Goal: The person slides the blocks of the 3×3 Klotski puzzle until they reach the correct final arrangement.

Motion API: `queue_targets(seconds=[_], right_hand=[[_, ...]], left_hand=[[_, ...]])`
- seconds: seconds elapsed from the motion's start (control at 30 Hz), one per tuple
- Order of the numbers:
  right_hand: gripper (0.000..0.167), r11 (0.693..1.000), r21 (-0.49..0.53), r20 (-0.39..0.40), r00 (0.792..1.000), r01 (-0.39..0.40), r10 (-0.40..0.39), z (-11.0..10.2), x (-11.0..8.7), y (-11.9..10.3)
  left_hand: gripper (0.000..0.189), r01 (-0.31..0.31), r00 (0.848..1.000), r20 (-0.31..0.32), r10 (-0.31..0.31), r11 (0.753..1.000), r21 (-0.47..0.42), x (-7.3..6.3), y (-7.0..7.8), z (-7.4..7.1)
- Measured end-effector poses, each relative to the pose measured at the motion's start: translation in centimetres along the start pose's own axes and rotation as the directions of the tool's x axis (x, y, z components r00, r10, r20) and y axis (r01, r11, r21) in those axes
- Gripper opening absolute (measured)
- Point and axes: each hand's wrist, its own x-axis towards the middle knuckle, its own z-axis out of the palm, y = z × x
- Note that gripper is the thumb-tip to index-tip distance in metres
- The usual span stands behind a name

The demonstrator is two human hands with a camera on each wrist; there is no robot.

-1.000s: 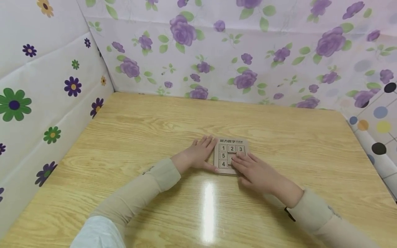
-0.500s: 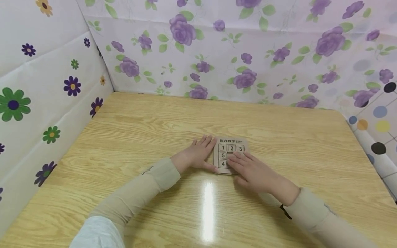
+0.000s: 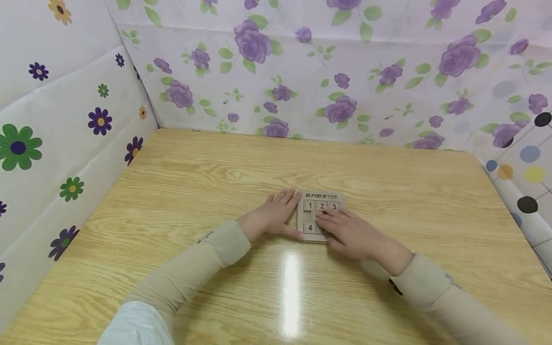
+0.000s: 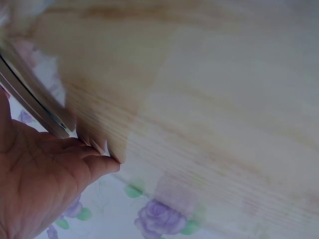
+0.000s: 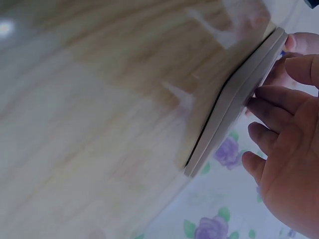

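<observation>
A tan number sliding puzzle (image 3: 301,220) lies flat on the table, with printed characters along its top edge. Tiles 1, 2 and 3 fill its top row, 3 partly behind fingers; tile 4 (image 3: 310,228) sits at lower left. The middle row's left slot is bare, and beside it a tile (image 3: 314,217) shows only its left part. My left hand (image 3: 276,215) rests against the puzzle's left side, fingers extended and thumb at the lower corner. My right hand (image 3: 355,233) lies over the right side, extended fingertips on the middle tiles, hiding the right column's lower tiles.
The wood-grain table (image 3: 207,167) spreads around the puzzle. Behind it hangs a purple-flowered cloth (image 3: 297,67), with a daisy-patterned cloth (image 3: 64,124) at the left. A dotted cloth (image 3: 523,191) stands at the right edge. Glare (image 3: 291,292) streaks the tabletop near the front.
The tile 5 has slid right out of the middle row's left slot under my right fingertips. My right hand has shifted slightly left; the left hand stays in place.
</observation>
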Motion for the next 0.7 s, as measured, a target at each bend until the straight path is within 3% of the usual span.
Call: queue_targets(seconds=[0.27, 0.57, 0.7], right_hand=[[0.050, 1.000, -0.023, -0.020, 1.000, 0.008, -0.008, -0.5, -1.3, 0.4], [0.053, 0.994, -0.041, 0.020, 0.994, 0.104, -0.103, -0.4, -1.1, -1.9], [0.052, 0.994, -0.043, 0.034, 0.994, 0.105, -0.104, -0.3, -0.8, -2.3]], left_hand=[[0.119, 0.009, 1.000, 0.009, -0.009, 1.000, 0.004, -0.1, 0.0, -0.1], [0.118, 0.004, 1.000, 0.002, -0.004, 1.000, -0.012, -0.2, 0.0, 0.0], [0.117, 0.007, 1.000, 0.009, -0.007, 1.000, -0.009, -0.1, 0.1, -0.1]])
